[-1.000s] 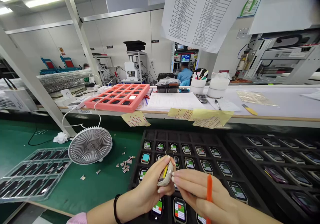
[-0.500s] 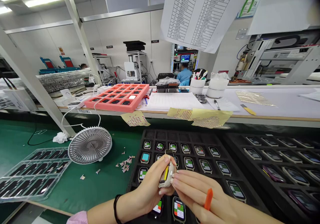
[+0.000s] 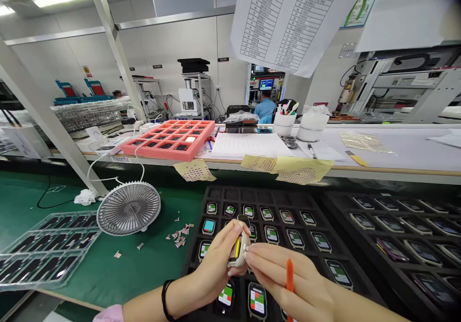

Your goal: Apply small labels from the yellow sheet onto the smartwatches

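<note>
Above the black foam tray (image 3: 284,192), my left hand (image 3: 212,259) grips a light-coloured smartwatch body (image 3: 238,251), tilted up on edge, with a yellow strip showing inside it. The fingers of my right hand (image 3: 284,274) are pressed together, and their tips touch the watch's right side. An orange pointed stick (image 3: 290,276) is tucked in my right hand and juts upward; its lower part is hidden. Several watches with lit screens, such as one watch (image 3: 257,300) just below my hands, lie in the tray's pockets.
A second foam tray (image 3: 345,216) of watches is on the right. To the left are a round grey fan (image 3: 128,208), small scraps (image 3: 180,234) and a clear plastic tray (image 3: 68,276) of dark parts. A pink foam tray (image 3: 158,156) sits on the shelf (image 3: 414,166) ahead.
My right hand has shifted slightly left and turned a little, so the orange stick stands more upright. The watch has moved slightly left and stays in my left hand.
</note>
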Available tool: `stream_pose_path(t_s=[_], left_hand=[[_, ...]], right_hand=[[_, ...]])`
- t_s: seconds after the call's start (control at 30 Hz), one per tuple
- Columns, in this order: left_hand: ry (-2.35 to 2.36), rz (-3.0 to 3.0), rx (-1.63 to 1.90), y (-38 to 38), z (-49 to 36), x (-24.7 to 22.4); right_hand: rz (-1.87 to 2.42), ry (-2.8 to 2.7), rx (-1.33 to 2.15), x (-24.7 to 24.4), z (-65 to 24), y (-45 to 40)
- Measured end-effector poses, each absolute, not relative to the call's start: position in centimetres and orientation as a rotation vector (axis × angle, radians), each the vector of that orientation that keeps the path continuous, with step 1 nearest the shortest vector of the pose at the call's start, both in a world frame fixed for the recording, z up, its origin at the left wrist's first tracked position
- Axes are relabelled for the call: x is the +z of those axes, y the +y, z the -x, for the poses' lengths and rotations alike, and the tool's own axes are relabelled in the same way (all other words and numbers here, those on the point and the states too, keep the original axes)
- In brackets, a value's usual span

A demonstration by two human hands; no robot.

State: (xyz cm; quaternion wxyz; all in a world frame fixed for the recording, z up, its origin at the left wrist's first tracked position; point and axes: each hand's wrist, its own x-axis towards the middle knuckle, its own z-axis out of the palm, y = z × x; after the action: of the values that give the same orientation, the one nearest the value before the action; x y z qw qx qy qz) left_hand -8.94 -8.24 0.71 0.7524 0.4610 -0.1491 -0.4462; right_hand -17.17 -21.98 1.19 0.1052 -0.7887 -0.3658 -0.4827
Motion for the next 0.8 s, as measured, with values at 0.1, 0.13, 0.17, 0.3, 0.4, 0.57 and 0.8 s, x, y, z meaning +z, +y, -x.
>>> stream_pose_path(t_s=[0.1,0.13,0.17,0.3,0.4,0.57,0.8], left_hand=[[-0.334,-1.018,-0.974,-8.2,9.0,0.7],[-0.335,-1.018,-0.972,-8.2,9.0,0.7],[-0.331,-1.021,-0.97,-8.1,9.0,0.7],[-0.32,-1.022,-0.962,-8.0,9.1,0.6],[-0.334,-1.028,-0.958,-8.0,9.0,0.4],[-0.287,-1.003,-0.955,-8.1,8.9,0.2],[-0.231,-0.916,-0.974,-8.0,8.4,0.5]], right_hand=[[2.253,-1.119,-1.421,0.7,17.2,-21.9],[2.25,-1.122,-1.399,0.6,17.2,-21.9],[2.257,-1.114,-1.377,0.5,17.2,-21.9],[2.217,-1.151,-1.358,0.7,17.0,-22.0],[2.186,-1.222,-1.386,1.1,16.7,-22.1],[2.19,-1.203,-1.394,0.7,16.4,-22.2],[2.236,-1.138,-1.449,-0.6,15.4,-22.3]])
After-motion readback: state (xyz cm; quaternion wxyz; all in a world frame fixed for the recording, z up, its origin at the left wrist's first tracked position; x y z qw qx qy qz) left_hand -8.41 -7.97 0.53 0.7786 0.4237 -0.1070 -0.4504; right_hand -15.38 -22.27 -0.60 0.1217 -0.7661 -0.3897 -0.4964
